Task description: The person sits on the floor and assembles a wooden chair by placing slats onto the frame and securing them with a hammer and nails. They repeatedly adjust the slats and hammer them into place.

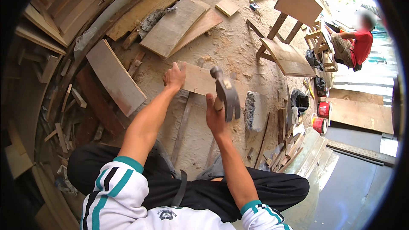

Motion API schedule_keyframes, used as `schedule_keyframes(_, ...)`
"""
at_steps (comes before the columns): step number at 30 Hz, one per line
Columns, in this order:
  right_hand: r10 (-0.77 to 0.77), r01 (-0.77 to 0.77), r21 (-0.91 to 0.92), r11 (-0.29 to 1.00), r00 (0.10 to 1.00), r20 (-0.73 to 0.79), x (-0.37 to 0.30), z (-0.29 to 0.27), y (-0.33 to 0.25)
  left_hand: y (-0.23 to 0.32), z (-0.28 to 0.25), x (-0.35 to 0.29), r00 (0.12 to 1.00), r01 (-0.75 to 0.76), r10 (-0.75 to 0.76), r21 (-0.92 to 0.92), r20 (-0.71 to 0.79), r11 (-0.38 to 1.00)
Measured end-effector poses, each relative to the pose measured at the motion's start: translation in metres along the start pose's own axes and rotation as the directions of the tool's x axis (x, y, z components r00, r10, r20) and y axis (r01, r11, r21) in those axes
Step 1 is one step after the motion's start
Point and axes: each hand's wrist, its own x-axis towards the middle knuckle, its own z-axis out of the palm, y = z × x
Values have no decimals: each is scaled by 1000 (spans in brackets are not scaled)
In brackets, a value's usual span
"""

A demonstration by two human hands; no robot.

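Observation:
My left hand (174, 78) rests on the left end of a flat wooden board (198, 79) lying on the sawdust-covered ground, fingers gripping its edge. My right hand (214, 113) is closed around the wooden handle of a claw hammer (226, 94), raised above the board with its metal head pointing up and away. A long thin wooden strip (183, 125) lies under the board, running toward my legs.
A grey stone block (255, 110) sits just right of the hammer. Planks and boards (174, 25) lie scattered ahead and stacked at left. Wooden stools (289, 55) stand at the upper right near a seated person in red (360, 44). Red tins (320, 117) stand at right.

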Motion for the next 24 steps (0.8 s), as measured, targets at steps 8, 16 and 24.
schedule_keyframes(8, 255, -220, -218, 951, 956, 144, -8, 2, 4, -12, 4, 3, 999, -21, 21, -24, -27, 999)
schedule_keyframes(16, 293, -243, -245, 939, 937, 193, -18, 12, 16, -2, 4, 0, 999, -21, 19, -39, -43, 999)
schedule_keyframes(24, -99, 99, -19, 995, 995, -14, 2, -2, -21, -11, 5, 5, 998, 5, -8, -36, -59, 999)
